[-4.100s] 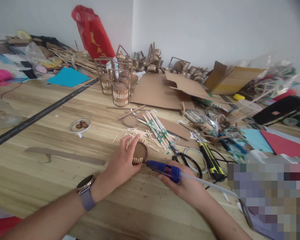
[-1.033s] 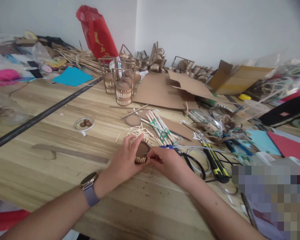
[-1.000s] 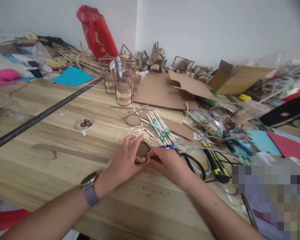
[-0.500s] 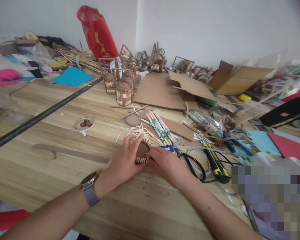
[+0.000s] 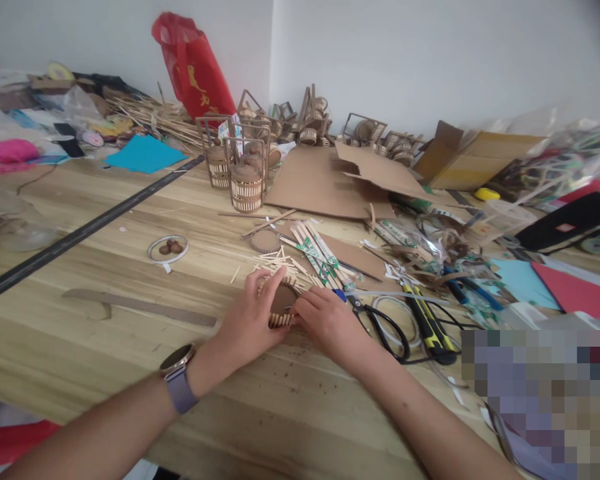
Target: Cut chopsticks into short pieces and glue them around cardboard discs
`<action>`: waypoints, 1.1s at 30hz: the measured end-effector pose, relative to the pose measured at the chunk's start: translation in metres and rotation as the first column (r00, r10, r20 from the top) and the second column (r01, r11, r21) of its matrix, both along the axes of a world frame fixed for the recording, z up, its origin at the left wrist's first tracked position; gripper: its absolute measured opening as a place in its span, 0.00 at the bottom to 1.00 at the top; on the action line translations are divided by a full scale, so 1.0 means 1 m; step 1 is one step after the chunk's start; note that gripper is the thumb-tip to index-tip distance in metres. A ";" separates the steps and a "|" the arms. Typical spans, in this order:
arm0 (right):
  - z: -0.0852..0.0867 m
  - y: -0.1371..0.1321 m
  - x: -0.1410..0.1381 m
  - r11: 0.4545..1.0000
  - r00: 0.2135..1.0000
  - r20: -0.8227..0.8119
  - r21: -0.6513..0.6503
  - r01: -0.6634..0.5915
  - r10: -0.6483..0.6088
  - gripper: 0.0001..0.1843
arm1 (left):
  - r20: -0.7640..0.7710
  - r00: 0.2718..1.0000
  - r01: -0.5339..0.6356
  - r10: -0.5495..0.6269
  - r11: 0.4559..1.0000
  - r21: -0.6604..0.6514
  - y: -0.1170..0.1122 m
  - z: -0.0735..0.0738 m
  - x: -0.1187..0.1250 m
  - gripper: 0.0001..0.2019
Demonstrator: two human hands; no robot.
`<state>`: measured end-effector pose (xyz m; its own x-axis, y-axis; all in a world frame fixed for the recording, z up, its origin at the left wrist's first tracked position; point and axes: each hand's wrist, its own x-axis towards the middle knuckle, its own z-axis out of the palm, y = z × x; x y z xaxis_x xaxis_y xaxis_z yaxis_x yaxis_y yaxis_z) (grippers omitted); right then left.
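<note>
A small round cardboard tray [image 5: 283, 299] with short wooden sticks along its rim sits on the table between my hands. My left hand [image 5: 253, 310] is curled around its left side, thumb and fingers gripping the edge. At the right edge, the fingers of my right hand [image 5: 325, 317] are pinched together against the rim; whatever is between them is too small to make out. Just beyond lies a pile of short wooden sticks [image 5: 279, 261]. A round cardboard disc [image 5: 265, 240] with a ridged edge rests behind that pile.
Scissors [image 5: 383, 330] and a yellow-black utility knife [image 5: 433, 327] lie to the right. Paper-wrapped chopsticks [image 5: 316, 250] are ahead. A tape ring [image 5: 168, 249] surrounds small brown balls. Farther back stand tiered model baskets [image 5: 246, 187], cardboard sheets [image 5: 325, 180] and a red bag [image 5: 195, 73].
My right hand has shifted slightly at the tray's right rim, its fingers a little higher. The left hand keeps its hold, and the view has moved very slightly.
</note>
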<state>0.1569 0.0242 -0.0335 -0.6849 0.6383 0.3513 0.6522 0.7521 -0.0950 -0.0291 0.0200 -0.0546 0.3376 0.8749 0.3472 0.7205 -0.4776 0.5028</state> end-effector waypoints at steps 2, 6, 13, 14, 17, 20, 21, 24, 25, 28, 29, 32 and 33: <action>0.000 0.000 0.000 1.000 1.000 -0.002 0.014 0.002 -0.002 0.12 | 0.001 1.000 -0.002 0.002 1.000 -0.023 -0.001 0.001 0.001 0.49; -0.002 0.000 0.001 1.000 1.000 -0.010 0.010 0.012 -0.012 0.12 | 0.014 1.000 -0.024 0.024 1.000 -0.018 -0.002 0.001 0.004 0.51; -0.003 -0.001 0.001 0.999 0.999 0.028 0.000 0.032 -0.032 0.10 | -0.007 0.997 -0.072 0.073 0.995 0.069 -0.003 -0.001 0.010 0.48; -0.002 -0.002 0.000 0.999 0.999 0.038 0.003 0.037 -0.037 0.10 | -0.014 0.997 -0.079 0.081 0.994 0.071 -0.004 -0.002 0.011 0.47; 0.007 -0.005 -0.003 0.999 0.999 0.019 -0.032 0.042 -0.042 0.07 | -0.026 0.996 -0.081 0.083 0.994 0.069 -0.004 -0.002 0.011 0.46; 0.021 -0.009 0.002 0.982 0.988 -0.086 -0.153 0.114 -0.128 0.02 | -0.026 0.997 -0.073 0.075 0.995 0.064 -0.005 -0.001 0.011 0.47; 0.026 -0.011 0.006 0.966 0.974 -0.114 -0.194 0.172 -0.197 0.04 | -0.024 0.997 -0.072 0.073 0.996 0.056 -0.005 0.000 0.011 0.47; 0.034 -0.017 0.024 0.879 0.897 -0.080 -0.254 0.403 -0.435 0.08 | -0.018 0.997 -0.075 0.075 0.997 0.033 -0.005 0.002 0.012 0.49; 0.034 -0.019 0.030 0.841 0.865 -0.039 -0.258 0.475 -0.501 0.11 | -0.017 0.997 -0.076 0.076 0.997 0.031 -0.005 0.002 0.012 0.49; 0.029 -0.025 0.045 0.730 0.784 0.103 -0.310 0.610 -0.612 0.14 | -0.012 0.997 -0.075 0.076 0.996 0.044 -0.006 0.002 0.012 0.49; 0.026 -0.027 0.047 0.700 0.769 0.138 -0.339 0.629 -0.624 0.13 | -0.009 0.997 -0.073 0.073 0.996 0.052 -0.006 0.001 0.012 0.49; 0.019 -0.028 0.047 0.654 0.757 0.192 -0.403 0.641 -0.624 0.13 | 0.000 0.997 -0.072 0.072 0.995 0.068 -0.006 0.001 0.012 0.49; 0.018 -0.027 0.046 0.651 0.759 0.202 -0.409 0.640 -0.620 0.15 | 0.002 0.997 -0.074 0.074 0.995 0.069 -0.006 0.001 0.012 0.49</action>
<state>0.2026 -0.0027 -0.0160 -0.0682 0.9939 -0.0864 0.9646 0.0436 -0.2603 -0.0171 0.0136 -0.0541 0.2725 0.8714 0.4079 0.7554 -0.4563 0.4703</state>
